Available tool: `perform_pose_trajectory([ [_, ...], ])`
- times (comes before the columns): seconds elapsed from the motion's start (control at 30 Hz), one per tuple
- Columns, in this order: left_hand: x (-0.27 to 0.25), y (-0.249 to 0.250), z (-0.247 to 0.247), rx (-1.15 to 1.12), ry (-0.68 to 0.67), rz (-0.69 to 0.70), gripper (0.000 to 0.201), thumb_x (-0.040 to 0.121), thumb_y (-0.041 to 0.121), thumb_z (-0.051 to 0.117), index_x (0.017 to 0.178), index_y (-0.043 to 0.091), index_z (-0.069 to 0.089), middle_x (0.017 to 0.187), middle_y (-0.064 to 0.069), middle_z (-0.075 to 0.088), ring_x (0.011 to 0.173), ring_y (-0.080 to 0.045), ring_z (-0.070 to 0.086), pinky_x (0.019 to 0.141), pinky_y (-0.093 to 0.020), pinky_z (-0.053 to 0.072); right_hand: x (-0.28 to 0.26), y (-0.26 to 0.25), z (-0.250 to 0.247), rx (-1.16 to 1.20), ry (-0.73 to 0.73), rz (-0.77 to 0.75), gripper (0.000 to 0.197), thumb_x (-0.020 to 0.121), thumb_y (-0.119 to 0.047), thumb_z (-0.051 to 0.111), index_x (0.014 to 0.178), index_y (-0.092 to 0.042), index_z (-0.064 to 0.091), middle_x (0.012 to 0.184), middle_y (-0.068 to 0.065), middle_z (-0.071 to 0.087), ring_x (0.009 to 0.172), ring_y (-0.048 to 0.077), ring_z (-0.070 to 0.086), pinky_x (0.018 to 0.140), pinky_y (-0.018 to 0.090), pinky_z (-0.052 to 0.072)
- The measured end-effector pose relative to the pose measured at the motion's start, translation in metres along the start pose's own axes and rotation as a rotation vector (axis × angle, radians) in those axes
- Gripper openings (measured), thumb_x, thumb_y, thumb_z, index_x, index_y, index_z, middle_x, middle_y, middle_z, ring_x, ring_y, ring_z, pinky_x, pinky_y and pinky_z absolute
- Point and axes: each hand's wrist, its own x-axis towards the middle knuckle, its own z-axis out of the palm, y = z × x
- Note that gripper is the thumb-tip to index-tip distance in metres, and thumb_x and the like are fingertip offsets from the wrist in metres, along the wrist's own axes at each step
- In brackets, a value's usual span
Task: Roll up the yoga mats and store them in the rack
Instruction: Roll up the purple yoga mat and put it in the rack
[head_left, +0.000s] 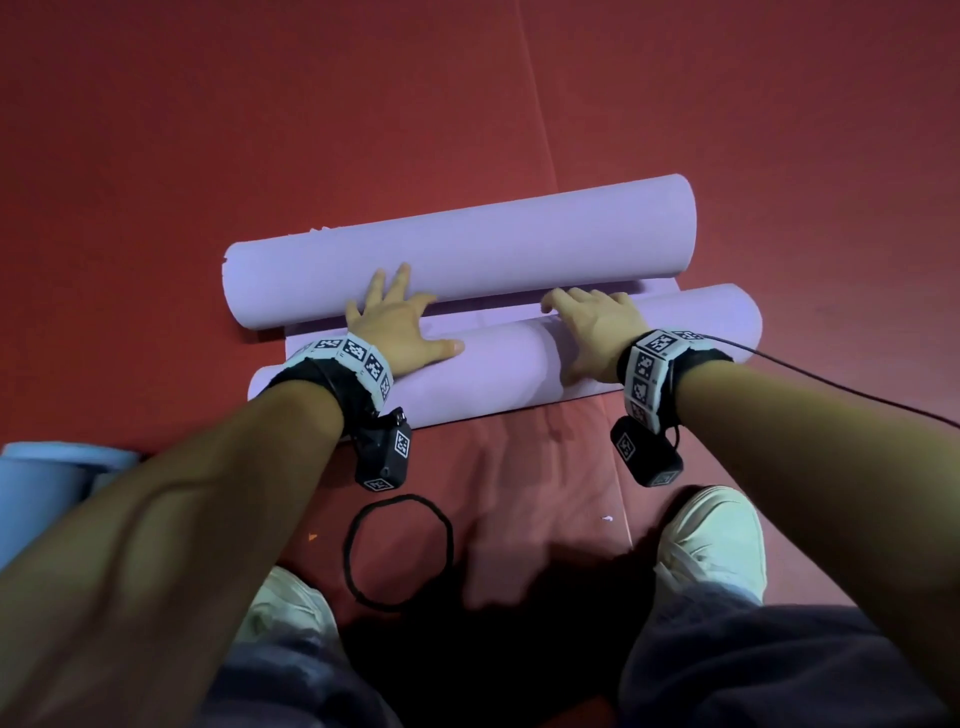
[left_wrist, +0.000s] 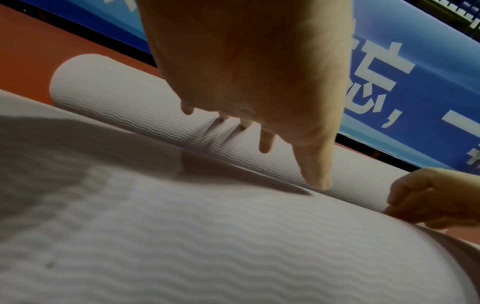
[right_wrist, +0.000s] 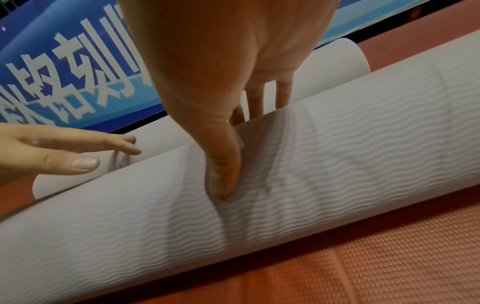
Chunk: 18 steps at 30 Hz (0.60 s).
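A lilac yoga mat lies on the red floor (head_left: 260, 130), curled from both ends into a far roll (head_left: 493, 244) and a near roll (head_left: 498, 364). My left hand (head_left: 400, 322) is spread flat across the gap, fingers touching the far roll (left_wrist: 116, 92) and thumb resting on the near roll (left_wrist: 182, 246). My right hand (head_left: 587, 327) sits on top of the near roll (right_wrist: 337, 164). Its thumb (right_wrist: 223, 174) presses the near side and its fingers curl over the crest into the gap before the far roll (right_wrist: 337, 61).
A black elastic loop (head_left: 400, 500) lies on the floor between my white shoes (head_left: 717, 540). A rolled blue mat (head_left: 41, 488) sits at the left edge. A thin cable (head_left: 831, 384) runs off right. A blue banner (left_wrist: 389, 82) stands beyond the mat.
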Motion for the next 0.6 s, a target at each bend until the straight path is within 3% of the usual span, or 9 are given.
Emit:
perform_pose_trajectory([
  [0.1, 0.007, 0.002, -0.002, -0.029, 0.053, 0.003, 0.086, 0.086, 0.068, 0.056, 0.157, 0.033, 0.02, 0.167, 0.009, -0.009, 0.153, -0.021, -0.012, 0.12, -0.059, 0.004, 0.003, 0.004, -0.001, 0.078, -0.002, 0.006, 0.071, 0.057, -0.032, 0.087, 0.115, -0.024, 0.046, 0.112, -0.003, 0.055, 0.107, 0.024, 0.052, 0.094, 0.04, 0.035],
  [0.23, 0.019, -0.002, -0.002, -0.024, 0.051, -0.009, 0.082, 0.091, 0.066, 0.049, 0.158, 0.032, 0.017, 0.167, 0.012, -0.005, 0.153, -0.02, -0.01, 0.121, -0.059, 0.004, 0.009, 0.008, 0.0, 0.048, 0.086, 0.03, 0.067, 0.066, -0.037, 0.084, 0.127, -0.03, 0.056, 0.123, 0.001, 0.051, 0.116, 0.027, 0.043, 0.097, 0.039, 0.035],
  [0.37, 0.031, -0.005, -0.006, -0.045, 0.051, -0.038, 0.079, 0.092, 0.064, 0.048, 0.158, 0.031, 0.019, 0.167, 0.012, -0.006, 0.153, -0.022, -0.008, 0.12, -0.058, 0.005, 0.018, 0.01, 0.0, 0.01, 0.137, 0.062, 0.062, 0.074, -0.043, 0.079, 0.132, -0.035, 0.058, 0.122, 0.003, 0.048, 0.115, 0.029, 0.042, 0.093, 0.04, 0.034],
  [0.5, 0.042, -0.003, -0.014, 0.012, 0.115, -0.071, 0.071, 0.093, 0.066, 0.043, 0.153, 0.031, 0.029, 0.166, 0.014, 0.001, 0.149, -0.024, 0.011, 0.114, -0.057, 0.019, 0.029, 0.013, 0.004, 0.16, 0.213, 0.068, 0.043, 0.074, -0.029, 0.08, 0.111, -0.018, 0.061, 0.115, 0.005, 0.058, 0.106, 0.032, 0.051, 0.088, 0.04, 0.038],
  [0.6, 0.049, 0.0, -0.021, 0.026, 0.141, -0.104, 0.069, 0.094, 0.065, 0.04, 0.152, 0.03, 0.03, 0.166, 0.014, 0.003, 0.144, -0.027, 0.02, 0.109, -0.054, 0.022, 0.036, 0.012, 0.014, 0.209, 0.361, 0.055, 0.025, 0.074, -0.019, 0.079, 0.096, -0.015, 0.071, 0.107, 0.01, 0.06, 0.097, 0.038, 0.055, 0.083, 0.044, 0.043],
])
